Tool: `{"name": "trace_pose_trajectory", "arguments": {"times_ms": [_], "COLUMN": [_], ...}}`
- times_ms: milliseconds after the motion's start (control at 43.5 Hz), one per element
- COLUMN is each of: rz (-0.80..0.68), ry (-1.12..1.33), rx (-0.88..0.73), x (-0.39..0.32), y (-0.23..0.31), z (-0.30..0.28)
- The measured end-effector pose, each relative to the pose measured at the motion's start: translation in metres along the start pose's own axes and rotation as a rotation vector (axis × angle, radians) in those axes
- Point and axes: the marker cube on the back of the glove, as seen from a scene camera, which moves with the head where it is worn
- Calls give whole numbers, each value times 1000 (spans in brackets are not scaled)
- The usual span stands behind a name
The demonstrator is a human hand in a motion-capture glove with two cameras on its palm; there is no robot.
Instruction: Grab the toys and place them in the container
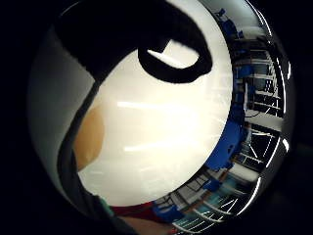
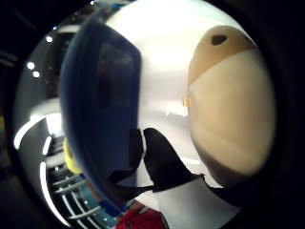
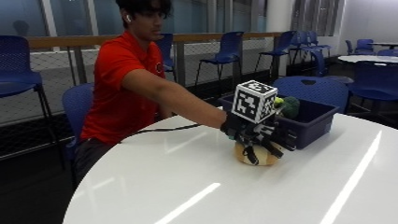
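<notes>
The tan toy (image 3: pixel 256 156) I am after is a rounded, soft-looking lump sitting on the white worktop (image 3: pixel 187 186), just beside the near wall of the dark blue container (image 3: pixel 311 122). In the thumb-side palm view it fills much of the frame as a pale dome with a browner cap (image 2: pixel 228 109), and the container wall (image 2: pixel 102 105) looms right next to it, so both are close to my palm. My gloved right hand (image 3: pixel 252 128) is directly over the toy, fingers pointing down around its top; from the outside view I read them as draped over it, but I cannot tell whether they have actually closed on it or are only resting there. The little-finger-side view shows mostly bare worktop with just a sliver of the toy (image 1: pixel 90 137) at the palm's edge. Inside the container something green with a bit of yellow (image 3: pixel 287 106) already pokes above the rim, so I judge at least one toy is in. The step in hand looks like the grasp on this tan one. Next I would need to curl the fingers under its sides, lift it above the rim, carry it the short way across and let go over the open container.
</notes>
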Motion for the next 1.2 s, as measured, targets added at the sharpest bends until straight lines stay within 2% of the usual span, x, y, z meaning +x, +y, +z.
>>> {"name": "trace_pose_trajectory", "arguments": {"times_ms": [207,575,828,1058,1196], "rz": [18,20,20,-43,-75], "ry": [1,52,80,108,72], "rx": [-52,-70,26,269,254], "x": [5,-1,-8,-10,-8], "y": [-5,-2,-3,-5,-8], "z": [22,22,23,23,21]}}
